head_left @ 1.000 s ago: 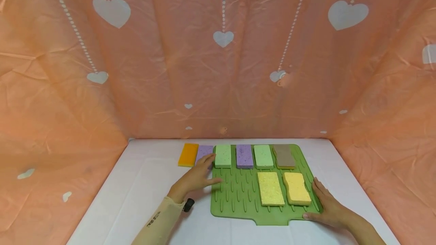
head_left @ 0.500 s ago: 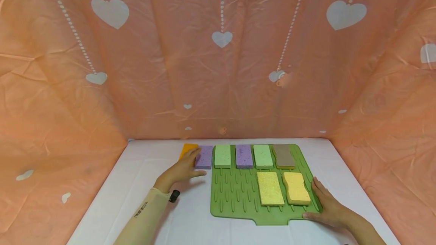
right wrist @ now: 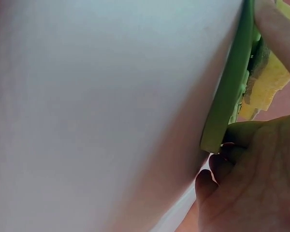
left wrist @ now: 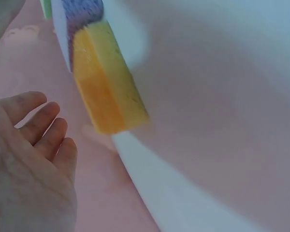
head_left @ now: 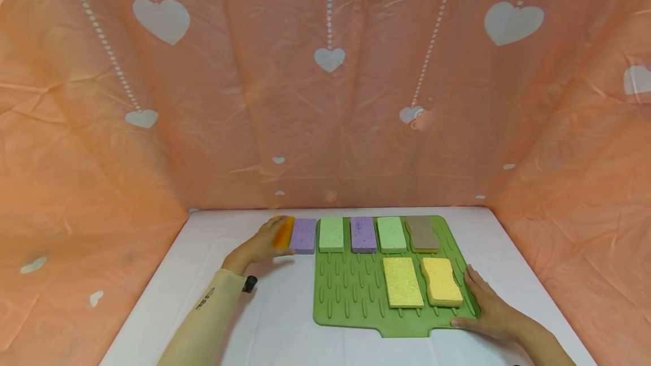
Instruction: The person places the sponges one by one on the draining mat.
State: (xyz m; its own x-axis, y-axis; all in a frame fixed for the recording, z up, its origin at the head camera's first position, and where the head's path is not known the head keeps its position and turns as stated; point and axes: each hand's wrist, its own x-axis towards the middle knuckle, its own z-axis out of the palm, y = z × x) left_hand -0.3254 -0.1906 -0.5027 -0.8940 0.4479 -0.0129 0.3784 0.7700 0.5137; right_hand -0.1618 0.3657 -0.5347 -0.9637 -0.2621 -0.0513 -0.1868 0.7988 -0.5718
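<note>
My left hand (head_left: 254, 246) hovers around the near left side of an orange sponge (head_left: 286, 233) at the back of the table. In the left wrist view its fingers reach out loosely, apart from that sponge, which shows an orange face and a yellow body. A purple sponge (head_left: 303, 236) lies just right of the orange one. My right hand (head_left: 490, 314) spans the near right corner of a green ridged mat (head_left: 351, 292), fingers along the right edge and thumb at the front edge. In the right wrist view, thumb and fingers touch the mat's rim.
On the mat's back row lie a light green sponge (head_left: 331, 234), a purple sponge (head_left: 363, 234), another light green sponge (head_left: 391, 234) and a grey-topped sponge (head_left: 422, 233). Nearer lie a speckled yellow sponge (head_left: 403, 282) and a wavy yellow sponge (head_left: 441, 281). An orange curtain (head_left: 330, 129) surrounds the table.
My left hand has moved left, from beside the light green sponge at the mat's edge, past the purple sponge to the orange one. The right hand has stayed at the mat's corner.
</note>
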